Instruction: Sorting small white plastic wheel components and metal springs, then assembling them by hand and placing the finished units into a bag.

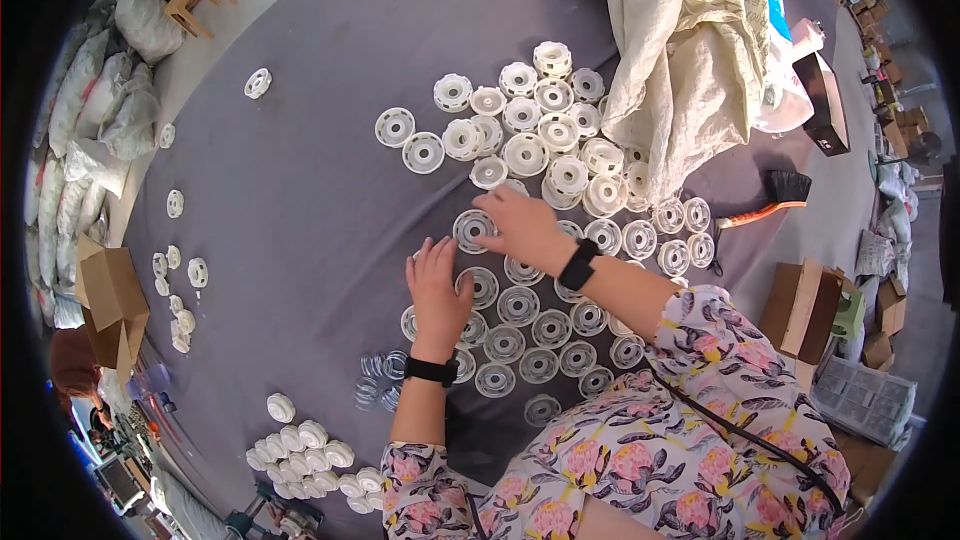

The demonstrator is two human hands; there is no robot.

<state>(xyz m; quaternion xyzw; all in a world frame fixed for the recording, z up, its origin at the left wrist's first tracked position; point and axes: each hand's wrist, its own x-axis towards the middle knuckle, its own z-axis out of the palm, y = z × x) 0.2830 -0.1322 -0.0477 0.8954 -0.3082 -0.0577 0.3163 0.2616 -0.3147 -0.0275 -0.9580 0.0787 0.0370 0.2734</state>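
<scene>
My right hand [522, 228] reaches in from the right, its fingers and thumb closed about the right edge of a translucent wheel-shaped plastic part [463, 231]. Just left of and below it, my left hand [436, 292] has its fingers stretched out and holds nothing that I can see. Several more translucent wheel-shaped parts [518, 306] lie flat in rows under and beside my forearms. Beyond my hands is a loose group of opaque white wheel-shaped parts [526, 154], some of them overlapping. Parts directly beneath my palms are hidden.
A cream woven sack [672, 60] slumps on the grey cloth-covered table [320, 190] at the far right. Near it lies a brush [770, 208]. Stacked white caps [305, 460] and clear coil-like rings [376, 375] are at lower left. Cardboard boxes [112, 295] flank the table.
</scene>
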